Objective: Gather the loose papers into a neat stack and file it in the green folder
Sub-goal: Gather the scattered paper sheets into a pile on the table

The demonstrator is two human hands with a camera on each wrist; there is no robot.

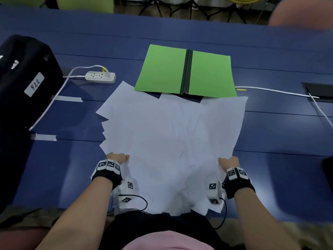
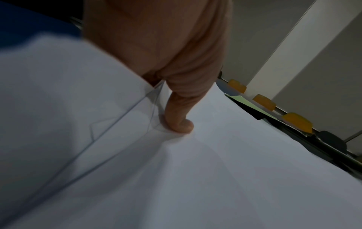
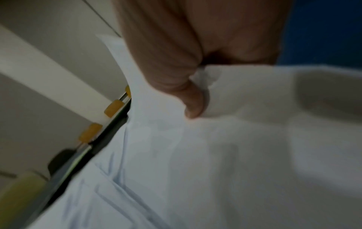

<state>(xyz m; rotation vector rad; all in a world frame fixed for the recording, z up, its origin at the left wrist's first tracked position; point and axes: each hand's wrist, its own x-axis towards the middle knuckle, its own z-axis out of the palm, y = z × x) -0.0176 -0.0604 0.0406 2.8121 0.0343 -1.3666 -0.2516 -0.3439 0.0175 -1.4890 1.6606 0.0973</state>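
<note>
Flanking the papers (image 1: 171, 141): power strip (image 1: 100, 77), seemingly a black bag (image 1: 21, 78).

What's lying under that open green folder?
The green folder lies open on the blue table. Its near edge overlaps the far corners of the loose papers. Anything else beneath it is covered and cannot be seen.
</note>
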